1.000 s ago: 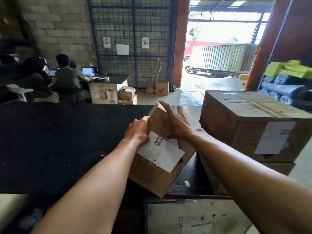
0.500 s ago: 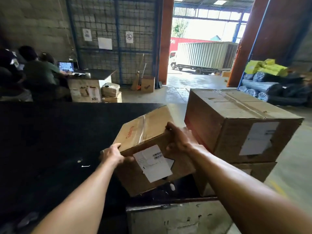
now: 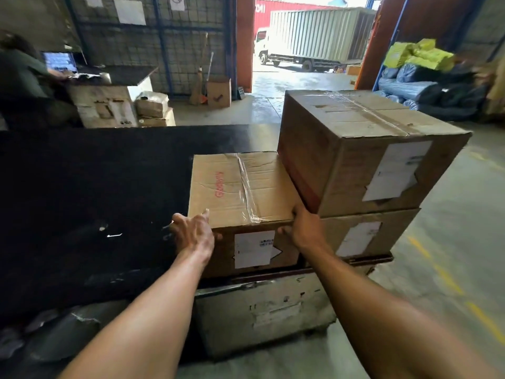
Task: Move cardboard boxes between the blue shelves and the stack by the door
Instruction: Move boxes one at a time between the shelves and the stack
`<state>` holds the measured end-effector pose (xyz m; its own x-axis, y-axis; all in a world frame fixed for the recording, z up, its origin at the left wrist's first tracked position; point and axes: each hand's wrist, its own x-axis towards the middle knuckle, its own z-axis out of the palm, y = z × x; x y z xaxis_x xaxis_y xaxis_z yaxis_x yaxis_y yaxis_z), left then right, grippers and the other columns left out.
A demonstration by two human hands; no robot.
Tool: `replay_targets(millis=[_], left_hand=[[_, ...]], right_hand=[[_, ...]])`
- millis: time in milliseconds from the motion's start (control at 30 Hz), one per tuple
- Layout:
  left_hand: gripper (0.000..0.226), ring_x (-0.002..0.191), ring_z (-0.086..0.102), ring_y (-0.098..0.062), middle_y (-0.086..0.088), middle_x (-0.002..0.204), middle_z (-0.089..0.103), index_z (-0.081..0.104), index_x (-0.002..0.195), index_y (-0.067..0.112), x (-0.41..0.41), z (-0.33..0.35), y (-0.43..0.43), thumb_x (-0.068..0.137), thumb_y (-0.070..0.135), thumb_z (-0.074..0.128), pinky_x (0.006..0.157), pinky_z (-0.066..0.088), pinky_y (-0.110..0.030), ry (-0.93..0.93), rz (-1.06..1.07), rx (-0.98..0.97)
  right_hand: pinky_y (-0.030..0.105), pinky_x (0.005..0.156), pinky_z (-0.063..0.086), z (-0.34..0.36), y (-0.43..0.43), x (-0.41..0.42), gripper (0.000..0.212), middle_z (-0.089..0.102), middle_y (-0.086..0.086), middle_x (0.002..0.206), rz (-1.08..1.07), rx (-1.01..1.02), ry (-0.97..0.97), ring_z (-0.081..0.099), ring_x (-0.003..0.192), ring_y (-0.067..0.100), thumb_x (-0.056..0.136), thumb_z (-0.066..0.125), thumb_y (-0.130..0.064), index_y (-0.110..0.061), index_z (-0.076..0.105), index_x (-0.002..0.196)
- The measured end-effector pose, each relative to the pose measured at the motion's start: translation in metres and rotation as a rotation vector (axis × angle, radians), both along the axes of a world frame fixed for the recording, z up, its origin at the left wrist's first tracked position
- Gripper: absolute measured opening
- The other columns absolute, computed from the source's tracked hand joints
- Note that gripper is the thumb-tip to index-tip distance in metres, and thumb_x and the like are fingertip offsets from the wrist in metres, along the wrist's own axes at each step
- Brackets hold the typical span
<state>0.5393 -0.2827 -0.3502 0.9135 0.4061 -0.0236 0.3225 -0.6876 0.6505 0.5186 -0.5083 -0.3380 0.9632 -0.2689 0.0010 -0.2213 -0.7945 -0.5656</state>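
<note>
A small cardboard box [image 3: 237, 187] with red lettering, clear tape and a white label rests flat on the black table top [image 3: 95, 192], touching a stack of two bigger boxes. My left hand [image 3: 192, 232] grips its near left corner. My right hand [image 3: 303, 228] holds its near right corner, fingers curled on the front face. The large top box [image 3: 355, 143] sits on a lower box [image 3: 363, 236], both with white labels.
A scuffed grey cabinet [image 3: 262, 310] stands under the table edge. A person sits at a desk with a laptop [image 3: 58, 61] at far left. Blue wire shelving [image 3: 153, 42] lines the back wall. The open doorway shows a truck [image 3: 314, 36]. Wrapped rolls and yellow bags [image 3: 418, 75] lie right.
The small box went from tilted on its edge to lifted, then down flat on the table against the stack. Both hands shifted to its near corners.
</note>
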Motion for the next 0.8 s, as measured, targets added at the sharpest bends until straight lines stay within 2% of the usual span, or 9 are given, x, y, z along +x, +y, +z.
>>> replay_targets(millis=[67, 100, 267, 367, 433, 533, 600, 700, 800], left_hand=[[0.043, 0.112, 0.042, -0.035, -0.015, 0.119, 0.034, 0.053, 0.129, 0.014, -0.002, -0.002, -0.003, 0.093, 0.038, 0.059, 0.083, 0.050, -0.043, -0.002, -0.075, 0.125], [0.042, 0.113, 0.039, -0.036, -0.015, 0.121, 0.032, 0.052, 0.133, 0.020, -0.005, 0.000, -0.004, 0.095, 0.035, 0.059, 0.082, 0.048, -0.042, 0.030, -0.100, 0.170], [0.054, 0.115, 0.033, -0.037, -0.014, 0.124, 0.027, 0.041, 0.143, 0.033, -0.010, 0.009, -0.010, 0.093, 0.029, 0.062, 0.087, 0.046, -0.044, 0.121, -0.142, 0.233], [0.063, 0.115, 0.036, -0.035, -0.014, 0.126, 0.026, 0.035, 0.147, 0.033, -0.011, 0.016, -0.004, 0.091, 0.033, 0.065, 0.090, 0.044, -0.042, 0.201, -0.228, 0.308], [0.067, 0.117, 0.040, -0.034, -0.015, 0.128, 0.030, 0.030, 0.149, 0.032, -0.012, 0.025, 0.003, 0.092, 0.038, 0.062, 0.095, 0.043, -0.044, 0.243, -0.276, 0.335], [0.058, 0.115, 0.050, -0.033, -0.016, 0.124, 0.046, 0.038, 0.145, 0.020, -0.020, 0.043, 0.016, 0.094, 0.038, 0.058, 0.090, 0.047, -0.041, 0.081, -0.265, 0.375], [0.040, 0.109, 0.055, -0.032, -0.015, 0.115, 0.054, 0.053, 0.128, 0.010, -0.028, 0.063, 0.028, 0.096, 0.035, 0.055, 0.087, 0.047, -0.039, -0.065, -0.288, 0.441], [0.033, 0.102, 0.058, -0.033, -0.016, 0.106, 0.059, 0.060, 0.108, 0.004, -0.044, 0.100, 0.059, 0.098, 0.034, 0.050, 0.086, 0.044, -0.039, -0.226, -0.278, 0.534], [0.033, 0.099, 0.059, -0.035, -0.018, 0.104, 0.062, 0.061, 0.104, 0.001, -0.060, 0.138, 0.105, 0.098, 0.031, 0.048, 0.090, 0.042, -0.041, -0.360, -0.179, 0.624]], right_hand=[[0.038, 0.083, 0.052, -0.005, -0.002, 0.002, 0.035, 0.065, 0.012, 0.096, -0.002, -0.020, -0.007, 0.062, 0.098, 0.035, 0.083, 0.075, -0.024, -0.010, 0.055, 0.108], [0.040, 0.083, 0.052, -0.006, -0.002, 0.003, 0.033, 0.064, 0.011, 0.094, 0.004, -0.032, -0.004, 0.062, 0.097, 0.035, 0.084, 0.074, -0.023, -0.010, 0.055, 0.107], [0.049, 0.087, 0.052, -0.010, -0.002, 0.007, 0.034, 0.065, 0.019, 0.105, 0.043, -0.060, 0.015, 0.062, 0.100, 0.039, 0.086, 0.072, -0.025, -0.009, 0.054, 0.110], [0.044, 0.088, 0.050, -0.006, -0.001, 0.006, 0.031, 0.062, 0.017, 0.116, 0.085, -0.115, 0.074, 0.059, 0.108, 0.038, 0.092, 0.064, -0.023, -0.010, 0.052, 0.117], [0.039, 0.082, 0.046, 0.007, 0.000, 0.004, 0.029, 0.059, 0.015, 0.120, 0.113, -0.207, 0.156, 0.056, 0.111, 0.036, 0.097, 0.056, -0.022, -0.010, 0.050, 0.123], [0.036, 0.075, 0.044, 0.036, 0.012, 0.002, 0.026, 0.062, 0.016, 0.117, 0.135, -0.327, 0.086, 0.060, 0.106, 0.036, 0.099, 0.052, -0.019, -0.009, 0.053, 0.123], [0.036, 0.074, 0.044, 0.061, 0.031, 0.001, 0.033, 0.062, 0.016, 0.118, 0.200, -0.334, -0.009, 0.059, 0.108, 0.036, 0.098, 0.057, -0.026, -0.013, 0.053, 0.128], [0.043, 0.092, 0.047, 0.087, 0.071, 0.009, 0.048, 0.058, 0.012, 0.134, 0.319, -0.318, -0.114, 0.054, 0.121, 0.035, 0.095, 0.059, -0.044, -0.020, 0.052, 0.136], [0.046, 0.096, 0.047, 0.111, 0.126, 0.017, 0.053, 0.055, 0.009, 0.138, 0.401, -0.298, -0.253, 0.052, 0.124, 0.034, 0.094, 0.052, -0.053, -0.023, 0.050, 0.139]])
